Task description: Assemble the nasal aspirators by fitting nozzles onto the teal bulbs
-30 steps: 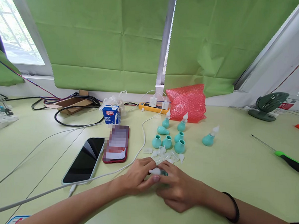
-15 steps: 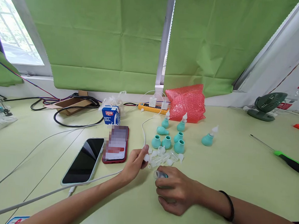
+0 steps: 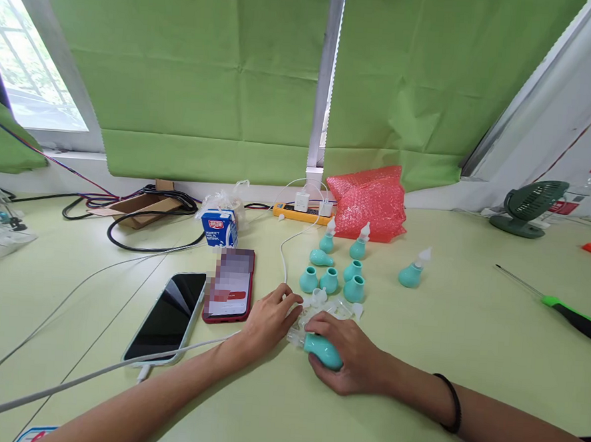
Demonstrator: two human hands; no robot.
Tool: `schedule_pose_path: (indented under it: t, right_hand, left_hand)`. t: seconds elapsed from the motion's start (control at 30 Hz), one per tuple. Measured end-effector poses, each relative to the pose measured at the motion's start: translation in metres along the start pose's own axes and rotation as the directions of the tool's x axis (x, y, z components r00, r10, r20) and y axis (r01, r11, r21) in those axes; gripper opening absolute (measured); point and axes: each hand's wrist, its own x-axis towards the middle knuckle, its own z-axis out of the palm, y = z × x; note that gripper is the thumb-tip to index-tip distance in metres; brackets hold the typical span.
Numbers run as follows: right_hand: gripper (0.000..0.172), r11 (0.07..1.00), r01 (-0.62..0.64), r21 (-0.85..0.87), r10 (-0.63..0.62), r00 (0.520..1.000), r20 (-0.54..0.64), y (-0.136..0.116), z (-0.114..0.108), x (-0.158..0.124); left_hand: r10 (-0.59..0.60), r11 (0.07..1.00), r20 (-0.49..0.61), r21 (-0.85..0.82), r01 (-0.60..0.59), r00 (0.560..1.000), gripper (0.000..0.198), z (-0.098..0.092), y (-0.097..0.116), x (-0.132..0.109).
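At front of pale yellow-green tabletop (image 3: 468, 351): R hand (image 3: 344, 359), w/ black wristband, fingers wrapped round 1 glossy teal bulb (image 3: 323, 351), lying on its side, clear plastic tube (image 3: 296, 338) at its L end. L hand (image 3: 268, 321) just beside, fingers curled down at L edge of loose clear & white plastic parts (image 3: 339, 308); can't tell if it grips any.

L of hands: blk-screened phone in pale case (image 3: 166, 320), red-cased phone (image 3: 230, 300).

Beyond parts: 4 open-necked teal bulbs (image 3: 354, 289), upright; 1 more teal bulb (image 3: 322, 257) on its side; 3 teal bulbs w/ whitish pointed tips (image 3: 358, 249), 1 of them apart to R. Far R: grn/blk-handled screwdriver (image 3: 577, 325).

Back: blue milk-drink carton (image 3: 219, 228), orange power strip (image 3: 300, 213), red bubble-wrap pkg (image 3: 369, 205), dk green fan (image 3: 534, 202).
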Motion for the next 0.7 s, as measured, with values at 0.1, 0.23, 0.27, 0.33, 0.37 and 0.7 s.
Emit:
schedule_pose_path:
  t: [0.1,0.23,0.27,0.33,0.37,0.7]
  right_hand:
    - [0.018,0.999,-0.018,-0.031,0.019,0.999,0.035,0.001,0.002,0.0]
    - [0.018,0.998,-0.041,0.058,0.046,0.994,-0.1,0.001,0.002,0.0]
    - [0.018,0.995,-0.054,0.087,0.066,0.986,-0.152,0.001,0.002,0.001]
    - [0.019,0.99,-0.071,0.124,0.1,0.964,-0.245,0.004,0.0,0.003]
    - [0.018,0.99,-0.07,0.126,0.104,0.953,-0.285,0.006,0.0,0.004]
    - [0.015,0.999,-0.036,0.014,0.038,0.907,-0.419,0.016,0.002,0.004]
  left_hand:
    - [0.026,0.997,-0.037,-0.069,-0.028,0.999,0.02,0.0,-0.002,0.0]
    - [0.078,0.979,-0.168,-0.171,-0.107,0.983,0.018,-0.006,0.0,-0.004]
    - [0.114,0.969,-0.201,-0.195,-0.154,0.973,0.019,-0.007,0.001,-0.005]
    - [0.202,0.943,-0.228,-0.217,-0.252,0.953,0.024,-0.01,0.004,-0.007]
    - [0.239,0.934,-0.219,-0.214,-0.286,0.946,0.027,-0.011,0.006,-0.007]
    - [0.387,0.916,-0.187,-0.036,-0.4,0.903,0.019,-0.009,0.005,-0.003]
